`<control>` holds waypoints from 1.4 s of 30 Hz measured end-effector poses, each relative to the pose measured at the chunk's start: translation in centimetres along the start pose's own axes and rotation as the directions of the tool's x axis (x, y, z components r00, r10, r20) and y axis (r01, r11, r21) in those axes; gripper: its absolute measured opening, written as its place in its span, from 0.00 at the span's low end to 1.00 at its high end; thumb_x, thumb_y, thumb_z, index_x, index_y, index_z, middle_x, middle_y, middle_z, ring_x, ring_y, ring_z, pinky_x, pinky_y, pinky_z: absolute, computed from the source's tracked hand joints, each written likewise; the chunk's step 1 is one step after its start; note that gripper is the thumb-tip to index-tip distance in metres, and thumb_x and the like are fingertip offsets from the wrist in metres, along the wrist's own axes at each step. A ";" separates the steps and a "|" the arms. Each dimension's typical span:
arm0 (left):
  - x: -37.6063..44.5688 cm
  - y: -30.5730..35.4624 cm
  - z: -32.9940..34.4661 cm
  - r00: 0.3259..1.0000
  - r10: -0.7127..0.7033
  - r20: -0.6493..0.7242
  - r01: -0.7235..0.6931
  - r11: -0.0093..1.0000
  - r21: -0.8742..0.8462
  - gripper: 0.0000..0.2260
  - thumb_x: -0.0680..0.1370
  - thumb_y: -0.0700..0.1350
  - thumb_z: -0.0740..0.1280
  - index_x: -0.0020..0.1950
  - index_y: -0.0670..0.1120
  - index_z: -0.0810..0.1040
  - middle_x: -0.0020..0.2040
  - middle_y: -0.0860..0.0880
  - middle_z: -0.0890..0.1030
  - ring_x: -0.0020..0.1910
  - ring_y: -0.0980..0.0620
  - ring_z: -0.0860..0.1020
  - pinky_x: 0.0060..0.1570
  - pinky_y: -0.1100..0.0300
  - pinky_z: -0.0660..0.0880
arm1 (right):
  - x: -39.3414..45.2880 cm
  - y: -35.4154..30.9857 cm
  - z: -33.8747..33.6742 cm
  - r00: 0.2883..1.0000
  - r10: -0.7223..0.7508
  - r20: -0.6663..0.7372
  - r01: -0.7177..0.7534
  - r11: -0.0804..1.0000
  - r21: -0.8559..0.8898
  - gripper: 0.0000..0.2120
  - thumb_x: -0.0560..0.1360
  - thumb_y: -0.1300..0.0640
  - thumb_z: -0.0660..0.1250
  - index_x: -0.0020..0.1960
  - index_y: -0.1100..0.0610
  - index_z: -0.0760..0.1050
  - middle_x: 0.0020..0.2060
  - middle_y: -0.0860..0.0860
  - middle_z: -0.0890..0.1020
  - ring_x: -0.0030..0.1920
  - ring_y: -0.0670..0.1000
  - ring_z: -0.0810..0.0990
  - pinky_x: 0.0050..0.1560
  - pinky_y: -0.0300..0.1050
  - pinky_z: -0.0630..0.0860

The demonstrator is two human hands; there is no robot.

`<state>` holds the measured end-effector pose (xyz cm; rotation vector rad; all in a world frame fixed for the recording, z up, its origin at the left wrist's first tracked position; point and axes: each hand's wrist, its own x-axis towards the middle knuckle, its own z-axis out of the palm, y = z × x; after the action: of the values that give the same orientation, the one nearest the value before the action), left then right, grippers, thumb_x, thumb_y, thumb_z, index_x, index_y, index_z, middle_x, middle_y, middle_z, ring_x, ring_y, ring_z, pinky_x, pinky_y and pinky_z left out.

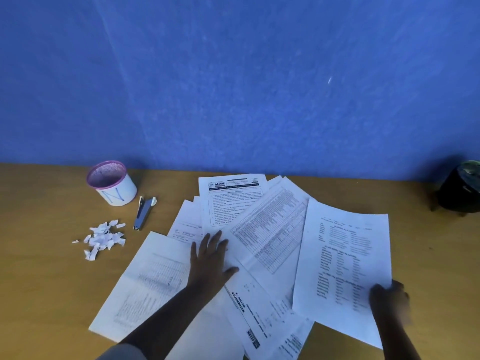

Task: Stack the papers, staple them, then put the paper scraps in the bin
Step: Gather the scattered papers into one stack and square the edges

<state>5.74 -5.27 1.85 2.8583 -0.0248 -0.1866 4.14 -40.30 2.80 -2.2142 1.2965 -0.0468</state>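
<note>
The right hand [389, 294] pinches the near right corner of the rightmost sheet [342, 268], fingers curled over the edge with the thumb apparently beneath (the hand is blurred, so the exact hold is hard to read). The left hand [210, 261] lies flat with its fingers spread, pressing down on the middle of the papers [259, 229] and gripping nothing.

Around the hands, the papers are fanned out across the wooden desk [39, 281], overlapping at different angles, with one sheet slanting away to the left and others poking out underneath toward the near edge. Nothing is squared into a stack yet, so the work looks to be at its very start: gathering the sheets together.

Farther out, the stapler [143, 213] lies to the left of the papers, apart from them and untouched, so stapling is still to come. The paper scraps [104, 239] sit in a loose heap on the desk left of the stapler, not yet cleared. The bin [111, 181], a small white cup with a pink rim, stands upright behind them near the blue wall [233, 74]; whether it holds anything cannot be made out. A dark object [459, 188] rests at the far right edge.
</note>
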 end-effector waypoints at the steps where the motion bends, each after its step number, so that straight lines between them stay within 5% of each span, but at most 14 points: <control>1: 0.5 0.3 -0.3 1.000 -0.016 -0.003 0.016 0.999 -0.031 0.30 0.68 0.60 0.68 0.65 0.47 0.70 0.72 0.46 0.67 0.72 0.42 0.64 0.68 0.38 0.59 | -0.1 0.1 0.1 1.000 0.004 -0.028 -0.004 1.000 -0.028 0.22 0.70 0.64 0.60 0.64 0.63 0.67 0.60 0.67 0.72 0.59 0.67 0.72 0.59 0.59 0.69; 6: 4.1 1.8 -1.3 0.996 -0.085 -0.037 0.080 0.991 -0.107 0.34 0.73 0.59 0.64 0.72 0.45 0.57 0.75 0.46 0.59 0.74 0.46 0.59 0.72 0.47 0.58 | -0.9 0.2 1.3 0.975 -0.210 -0.075 0.197 0.969 -0.151 0.28 0.72 0.59 0.64 0.69 0.62 0.60 0.67 0.65 0.66 0.66 0.66 0.64 0.64 0.62 0.62; 10: 6.1 2.9 -1.7 0.982 -0.176 0.070 0.187 0.960 -0.207 0.39 0.71 0.58 0.68 0.74 0.45 0.52 0.75 0.43 0.59 0.72 0.41 0.61 0.68 0.43 0.64 | -1.6 1.1 3.3 0.950 -0.309 -0.030 0.300 0.939 -0.167 0.27 0.75 0.49 0.57 0.69 0.62 0.61 0.68 0.63 0.67 0.69 0.64 0.62 0.68 0.61 0.58; 14: 7.5 3.3 -2.3 0.960 -0.253 0.124 0.275 0.937 -0.217 0.35 0.70 0.58 0.69 0.70 0.45 0.58 0.69 0.42 0.67 0.68 0.41 0.67 0.64 0.42 0.67 | -2.2 2.2 4.6 0.938 -0.343 -0.054 0.326 0.923 -0.204 0.35 0.70 0.41 0.45 0.69 0.62 0.64 0.68 0.62 0.69 0.70 0.62 0.63 0.70 0.61 0.56; 21: 7.3 4.6 -1.8 0.934 -0.295 0.203 0.319 0.943 -0.098 0.24 0.69 0.58 0.69 0.57 0.45 0.70 0.60 0.42 0.72 0.60 0.43 0.71 0.57 0.47 0.72 | -2.0 2.3 4.9 0.926 -0.369 -0.086 0.346 0.916 -0.203 0.35 0.70 0.42 0.45 0.68 0.62 0.65 0.69 0.61 0.68 0.71 0.63 0.63 0.70 0.62 0.55; 26: 4.7 6.0 -0.3 0.945 -0.298 0.134 0.303 0.953 -0.019 0.36 0.66 0.62 0.70 0.66 0.47 0.62 0.68 0.43 0.65 0.67 0.42 0.65 0.61 0.45 0.68 | -1.8 2.5 4.9 0.929 -0.363 -0.080 0.340 0.917 -0.208 0.34 0.71 0.43 0.45 0.68 0.61 0.65 0.69 0.61 0.68 0.71 0.63 0.62 0.71 0.62 0.54; 33: 3.6 6.8 0.3 0.896 -0.422 0.139 0.430 0.902 -0.028 0.38 0.66 0.61 0.72 0.67 0.45 0.60 0.67 0.41 0.68 0.66 0.42 0.67 0.60 0.46 0.69 | -1.8 2.5 4.9 0.926 -0.368 -0.084 0.345 0.916 -0.204 0.35 0.70 0.43 0.44 0.68 0.62 0.66 0.69 0.61 0.69 0.71 0.63 0.63 0.70 0.62 0.55; 42: 5.7 4.3 -2.1 0.900 -0.290 0.326 0.406 0.829 -0.384 0.20 0.72 0.45 0.69 0.62 0.41 0.73 0.57 0.42 0.80 0.52 0.44 0.80 0.45 0.58 0.75 | -1.9 2.3 4.7 0.934 -0.354 -0.042 0.339 0.918 -0.205 0.35 0.70 0.42 0.44 0.69 0.62 0.64 0.70 0.61 0.68 0.71 0.63 0.62 0.71 0.62 0.54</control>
<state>11.67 -9.04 4.35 2.3353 0.4429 -0.5585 2.73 -37.53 -1.79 -2.6137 0.9645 -0.1493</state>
